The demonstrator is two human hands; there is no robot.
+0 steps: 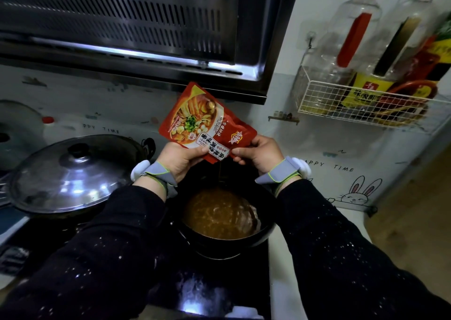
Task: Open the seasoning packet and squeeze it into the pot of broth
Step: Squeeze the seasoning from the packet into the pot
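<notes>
Both hands grip a red seasoning packet (203, 122) at mid-frame: the left hand (179, 157) pinches its lower left edge, the right hand (256, 152) its lower right corner. Held upside down and tilted, the packet lets a thin brown stream (220, 173) fall into the black pot (266, 231) of brown broth (219, 213) below. At left sits a lidded wok (70, 175).

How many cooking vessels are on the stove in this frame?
2. The pot of broth sits front and centre below the seasoning packet; a lidded wok sits to its left. Others may lie outside the view.
</notes>
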